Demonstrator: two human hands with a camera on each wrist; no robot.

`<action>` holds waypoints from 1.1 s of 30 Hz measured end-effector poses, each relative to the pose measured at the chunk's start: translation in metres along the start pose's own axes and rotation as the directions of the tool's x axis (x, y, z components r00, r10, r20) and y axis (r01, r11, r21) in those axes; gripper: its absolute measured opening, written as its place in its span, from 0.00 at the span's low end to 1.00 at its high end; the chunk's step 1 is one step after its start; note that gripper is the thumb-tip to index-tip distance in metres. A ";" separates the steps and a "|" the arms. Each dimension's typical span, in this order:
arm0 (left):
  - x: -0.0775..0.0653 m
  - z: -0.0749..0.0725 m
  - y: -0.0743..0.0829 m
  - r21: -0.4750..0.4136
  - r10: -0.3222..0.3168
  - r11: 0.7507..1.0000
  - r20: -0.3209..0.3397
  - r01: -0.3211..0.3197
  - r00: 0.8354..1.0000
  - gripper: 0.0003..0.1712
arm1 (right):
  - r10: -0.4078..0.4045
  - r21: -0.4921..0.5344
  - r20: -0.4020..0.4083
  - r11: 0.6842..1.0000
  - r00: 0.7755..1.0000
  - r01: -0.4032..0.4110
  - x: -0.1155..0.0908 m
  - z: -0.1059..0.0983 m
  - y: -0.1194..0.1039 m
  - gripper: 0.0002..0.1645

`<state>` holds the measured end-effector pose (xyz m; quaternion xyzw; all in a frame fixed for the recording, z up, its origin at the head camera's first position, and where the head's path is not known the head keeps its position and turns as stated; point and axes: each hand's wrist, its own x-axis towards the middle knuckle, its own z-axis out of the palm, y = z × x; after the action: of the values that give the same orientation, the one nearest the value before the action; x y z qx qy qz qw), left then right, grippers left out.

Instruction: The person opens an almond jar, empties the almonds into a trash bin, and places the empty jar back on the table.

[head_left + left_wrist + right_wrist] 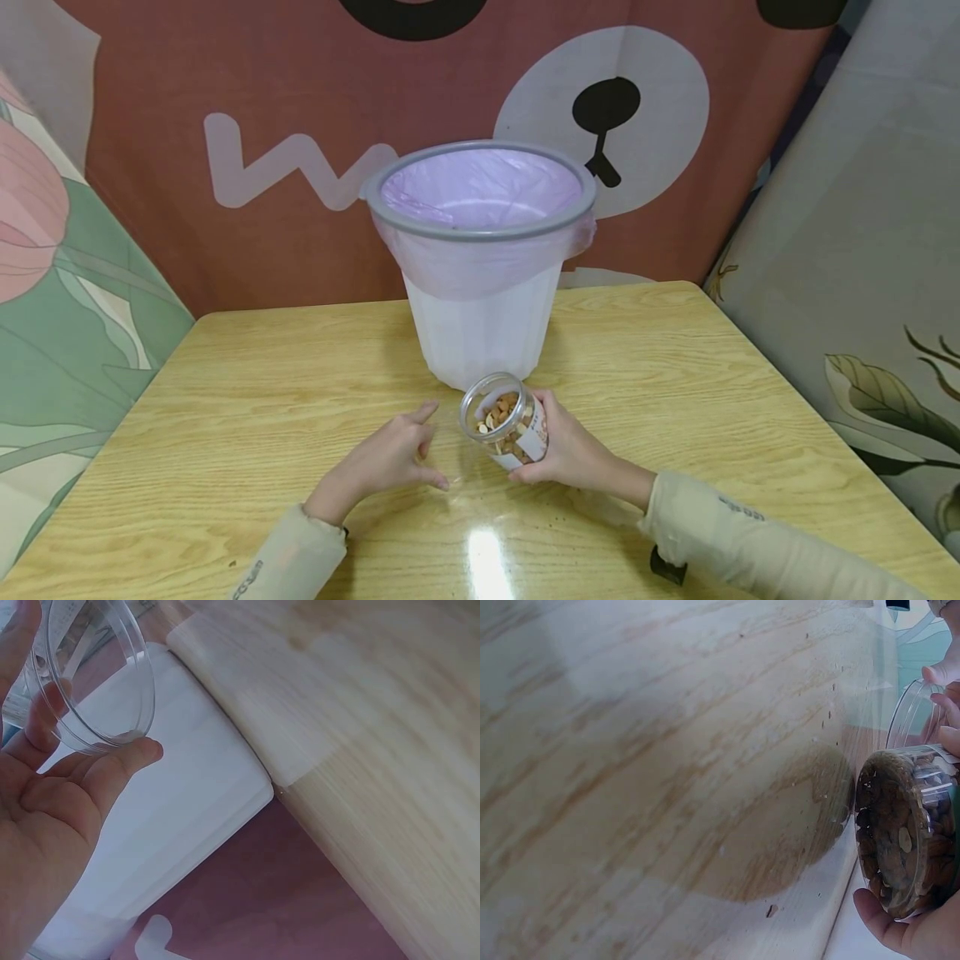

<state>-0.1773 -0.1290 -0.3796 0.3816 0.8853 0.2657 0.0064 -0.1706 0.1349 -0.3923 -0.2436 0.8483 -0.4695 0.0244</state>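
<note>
My right hand grips a clear plastic jar of nuts by its side. The jar tilts, its uncovered mouth facing up and toward my left hand. Brown and pale nuts show inside, and a white label wraps the wall. In the left wrist view, the left hand's thumb and fingers pinch the rim of a clear round lid. That lid is barely visible from the head. The right wrist view shows the nut-filled base of the jar close over the table, with the lid beyond it.
Just behind the jar stands a tall white bin with a grey rim and a pinkish-purple liner bag. The wood-grain table carries small dark crumbs near the right hand. Printed cloths hang behind and at both sides.
</note>
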 end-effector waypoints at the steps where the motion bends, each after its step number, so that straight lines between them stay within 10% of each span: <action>1: 0.000 0.000 0.000 -0.001 -0.001 1.000 0.000 0.001 1.000 0.26 | -0.003 -0.003 0.001 1.000 1.000 0.003 0.000 0.000 0.002 0.58; 33: 0.002 0.009 -0.005 -0.024 -0.005 1.000 0.047 0.006 0.999 0.26 | 0.015 0.033 0.009 0.999 1.000 -0.015 -0.004 -0.008 -0.033 0.55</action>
<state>-0.1799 -0.1261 -0.3890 0.3851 0.8828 0.2671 0.0327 -0.1562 0.1283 -0.3615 -0.2389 0.8421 -0.4822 0.0354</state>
